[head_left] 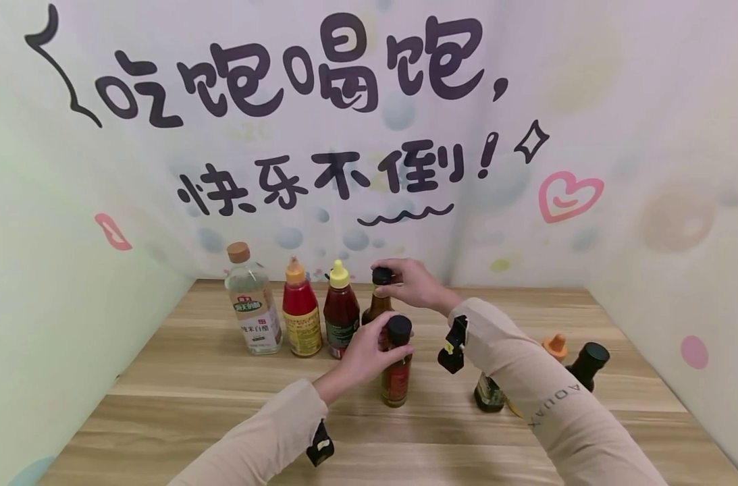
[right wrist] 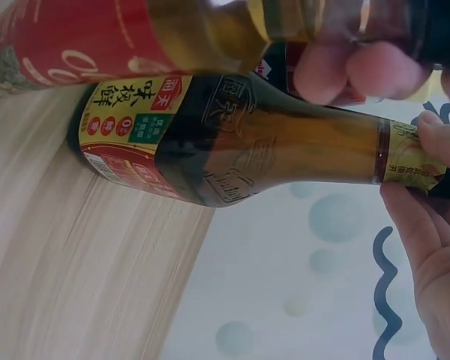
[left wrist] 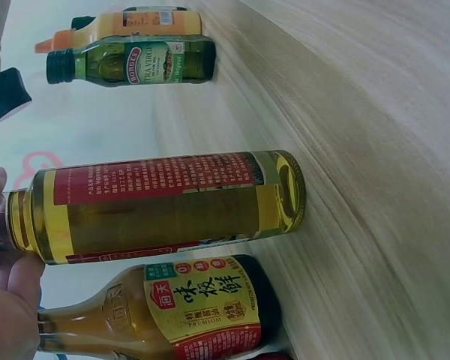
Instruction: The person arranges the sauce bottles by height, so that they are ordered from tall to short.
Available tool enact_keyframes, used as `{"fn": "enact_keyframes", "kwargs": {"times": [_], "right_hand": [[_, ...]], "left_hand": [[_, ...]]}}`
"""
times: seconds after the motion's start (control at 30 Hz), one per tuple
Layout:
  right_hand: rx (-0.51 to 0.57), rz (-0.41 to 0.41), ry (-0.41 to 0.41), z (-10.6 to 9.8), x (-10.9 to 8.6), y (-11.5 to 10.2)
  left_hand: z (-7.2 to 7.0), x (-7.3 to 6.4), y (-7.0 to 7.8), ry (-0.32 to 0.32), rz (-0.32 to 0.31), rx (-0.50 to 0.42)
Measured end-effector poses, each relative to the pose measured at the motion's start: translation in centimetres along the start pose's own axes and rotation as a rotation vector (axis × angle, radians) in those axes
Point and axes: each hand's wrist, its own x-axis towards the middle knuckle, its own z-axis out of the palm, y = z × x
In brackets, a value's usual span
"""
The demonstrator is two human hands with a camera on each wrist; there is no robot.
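Note:
In the head view my left hand point(head_left: 365, 351) grips the neck of a bottle of golden oil point(head_left: 396, 386) with a red label and black cap. That bottle stands upright, its base at or close over the table. Just behind it, my right hand point(head_left: 414, 285) pinches the neck of a soy sauce bottle point(head_left: 377, 308) below its black cap. Its yellow and red label point(left wrist: 202, 307) faces the left wrist view. The right wrist view has thumb and fingers point(right wrist: 427, 232) around the soy sauce bottle's neck, with the oil bottle passing in front.
Left of the soy sauce, a clear white vinegar bottle point(head_left: 253, 314), a red sauce bottle point(head_left: 302, 320) with orange cap and a dark red one point(head_left: 341, 314) with yellow cap stand in a row. Right, partly behind my sleeve, are an olive oil bottle point(left wrist: 135, 64), an orange-nozzled squeeze bottle point(left wrist: 161, 25) and a black-capped bottle point(head_left: 587, 364).

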Motion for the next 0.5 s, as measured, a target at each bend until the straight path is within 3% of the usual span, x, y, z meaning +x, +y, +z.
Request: {"fn": "enact_keyframes", "kwargs": {"times": [0.5], "right_hand": [[0.011, -0.005, -0.015, 0.12, 0.33, 0.24]], "left_hand": [[0.03, -0.03, -0.11, -0.004, 0.012, -0.007]]}}
